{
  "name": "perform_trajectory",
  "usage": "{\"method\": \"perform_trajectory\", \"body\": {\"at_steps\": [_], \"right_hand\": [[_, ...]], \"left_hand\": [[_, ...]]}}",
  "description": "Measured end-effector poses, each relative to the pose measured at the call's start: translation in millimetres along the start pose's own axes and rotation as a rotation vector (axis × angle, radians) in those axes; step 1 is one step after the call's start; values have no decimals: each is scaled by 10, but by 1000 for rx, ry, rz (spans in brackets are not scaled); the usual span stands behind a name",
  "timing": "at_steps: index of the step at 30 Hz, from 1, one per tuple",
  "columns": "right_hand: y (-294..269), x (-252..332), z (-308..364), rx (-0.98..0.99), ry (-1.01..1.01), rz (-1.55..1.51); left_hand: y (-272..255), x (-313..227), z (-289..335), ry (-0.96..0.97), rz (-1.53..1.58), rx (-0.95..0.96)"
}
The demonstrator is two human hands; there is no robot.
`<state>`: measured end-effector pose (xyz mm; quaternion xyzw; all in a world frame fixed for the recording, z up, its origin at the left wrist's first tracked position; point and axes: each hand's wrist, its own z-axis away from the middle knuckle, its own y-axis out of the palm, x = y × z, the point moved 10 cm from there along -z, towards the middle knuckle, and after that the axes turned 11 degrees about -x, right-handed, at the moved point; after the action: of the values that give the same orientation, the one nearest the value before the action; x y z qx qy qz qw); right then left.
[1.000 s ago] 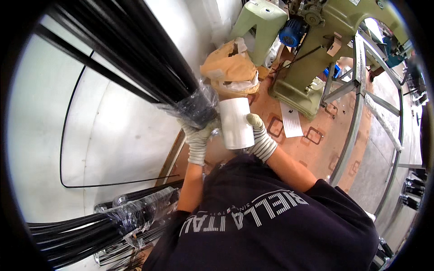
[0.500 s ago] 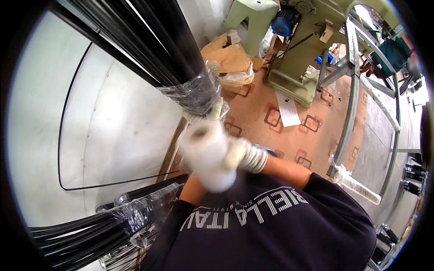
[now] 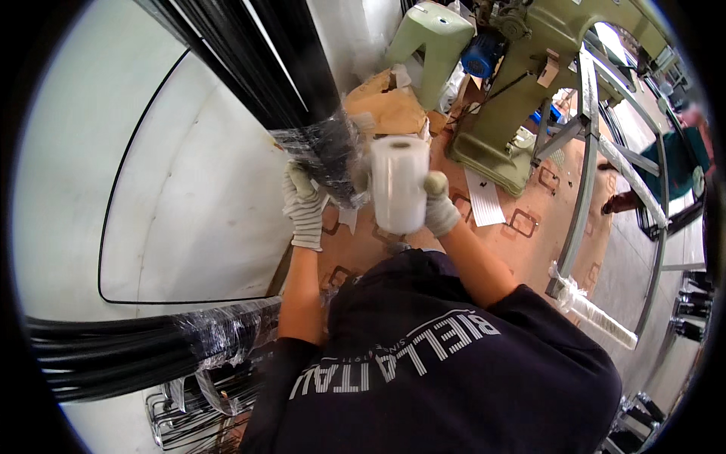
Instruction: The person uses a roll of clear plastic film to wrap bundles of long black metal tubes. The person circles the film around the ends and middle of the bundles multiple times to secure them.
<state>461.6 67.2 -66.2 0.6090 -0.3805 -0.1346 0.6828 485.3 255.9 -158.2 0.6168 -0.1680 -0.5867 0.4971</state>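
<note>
A bundle of long black rods (image 3: 281, 68) slants down from the upper left, its lower end wound in clear stretch film (image 3: 321, 151). My left hand (image 3: 302, 198), in a whitish knitted glove, grips the left side of that wrapped end; part of its fingers is hidden. To the right of the bundle, my gloved right hand (image 3: 440, 204) holds a roll of clear stretch film (image 3: 399, 185) nearly upright, its core hole showing on top. The roll is close beside the wrapped end; whether a strand of film joins them I cannot tell.
Another film-wrapped bundle of black rods (image 3: 128, 348) lies at lower left, above wire-like racks. Crumpled brown paper (image 3: 387, 106), a pale green stool (image 3: 431, 34) and a green machine (image 3: 499, 129) stand ahead. A grey metal frame (image 3: 588, 151) is at right, with a person (image 3: 673, 170) beyond.
The film roll has moved from in front of my chest forward and right, beside the bundle. My hands have separated, the left now showing at the bundle's left side.
</note>
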Motion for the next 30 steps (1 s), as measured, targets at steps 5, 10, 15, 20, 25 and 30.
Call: {"method": "perform_trajectory", "body": {"at_steps": [5,10,15,20,25,30], "right_hand": [[-475,107,-293,-61,-144,57],[-391,156,-128,140,-86,29],[-318,187,47,8,-91,97],[-241,274,226,-144,-95,181],[37,-287,317,-374,123,338],[-255,-612,422,-118,72,369]], "left_hand": [[226,-112,206,239,-246,83],[707,-174,685,594,-942,-16],[602,-28,615,415,-659,-41],[1147,-510,1361,960,-1125,3],[1315,-613,1931,984,-1159,79],[1413,-483,2235,302,-687,426]]}}
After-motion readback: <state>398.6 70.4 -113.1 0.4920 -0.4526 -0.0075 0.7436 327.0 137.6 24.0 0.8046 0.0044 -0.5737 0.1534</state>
